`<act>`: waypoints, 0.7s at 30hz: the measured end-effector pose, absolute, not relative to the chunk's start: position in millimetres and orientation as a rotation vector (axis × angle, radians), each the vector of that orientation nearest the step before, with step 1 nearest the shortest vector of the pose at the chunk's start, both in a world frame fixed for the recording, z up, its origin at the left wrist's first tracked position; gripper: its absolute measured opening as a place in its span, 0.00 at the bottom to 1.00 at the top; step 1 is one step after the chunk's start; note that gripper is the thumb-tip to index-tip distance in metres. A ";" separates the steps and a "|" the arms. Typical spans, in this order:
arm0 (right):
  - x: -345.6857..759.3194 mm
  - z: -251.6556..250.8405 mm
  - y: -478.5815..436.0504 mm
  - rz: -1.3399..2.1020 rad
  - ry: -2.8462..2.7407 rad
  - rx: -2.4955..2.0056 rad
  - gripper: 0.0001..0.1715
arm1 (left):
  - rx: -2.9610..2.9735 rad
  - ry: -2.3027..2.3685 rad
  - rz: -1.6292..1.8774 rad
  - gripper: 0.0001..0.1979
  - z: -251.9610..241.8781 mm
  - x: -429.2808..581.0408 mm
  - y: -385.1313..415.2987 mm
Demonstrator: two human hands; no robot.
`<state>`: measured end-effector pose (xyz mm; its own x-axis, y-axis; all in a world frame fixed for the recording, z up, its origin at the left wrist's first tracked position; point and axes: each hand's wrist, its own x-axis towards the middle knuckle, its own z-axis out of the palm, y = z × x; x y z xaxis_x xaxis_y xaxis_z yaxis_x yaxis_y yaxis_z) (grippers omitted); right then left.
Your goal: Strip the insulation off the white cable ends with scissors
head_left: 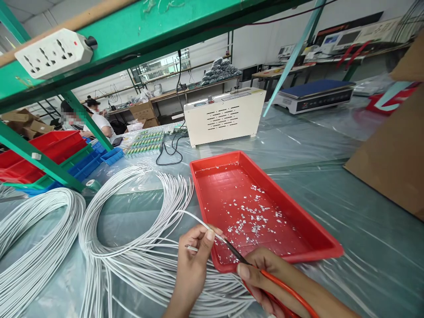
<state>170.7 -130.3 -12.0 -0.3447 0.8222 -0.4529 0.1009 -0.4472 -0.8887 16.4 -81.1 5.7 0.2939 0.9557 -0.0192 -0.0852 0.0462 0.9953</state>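
Note:
My left hand (pixel 193 260) pinches a thin white cable (pixel 195 217) between thumb and fingertips, close to its end. A second cable end pokes out between its curled fingers. Orange-handled scissors (pixel 288 288) are in my right hand (pixel 265 269), with their dark blades meeting the tip of the cable over the tray's near left edge. Under both hands, the red tray (pixel 308 212) has small white and silvery scraps (pixel 256 218) scattered across its bottom. A large looped bundle of white cables (pixel 94 221) lies beside the tray, its loose ends running beneath my left hand.
Another cable coil (pixel 33 234) lies at far left. Behind the tray stand a cream machine (pixel 225 117) and a blue-topped scale (pixel 314 97). Cardboard (pixel 391 145) juts in at right. Stacked bins (pixel 49 150), a green frame (pixel 132 39) with a power strip (pixel 54 53), and seated people are at left.

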 end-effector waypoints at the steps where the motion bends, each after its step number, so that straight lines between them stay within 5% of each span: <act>1: 170.9 -12.2 -130.1 1.846 -1.225 -1.377 0.31 | 1.246 0.948 1.008 0.11 6.0 16.8 -81.3; 21: 159.1 -16.9 -125.1 1.668 -1.172 -1.454 0.30 | 1.129 0.945 1.067 0.09 0.7 20.8 -78.6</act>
